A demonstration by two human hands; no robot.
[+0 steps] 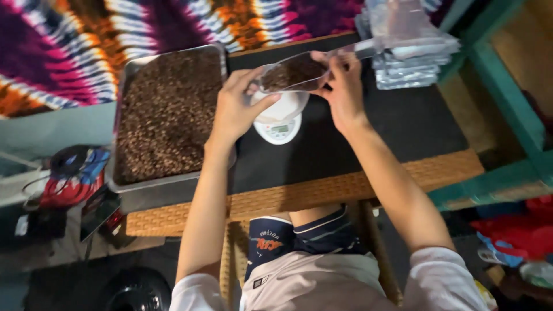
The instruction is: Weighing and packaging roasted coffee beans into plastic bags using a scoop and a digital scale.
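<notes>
Both hands are gripping a clear bag point(291, 74) of brown beans above the scale point(278, 121): left hand point(235, 109) curled underneath, right hand point(341, 86) pinching its end.

I see a tie-dyed cloth point(75, 40) spread behind the table — purple, orange, white. A stack of silvery pouches point(412, 63) sits at the table's far right corner, beside a teal wooden frame point(507, 98) — dark clutter lies on the floor left.
</notes>
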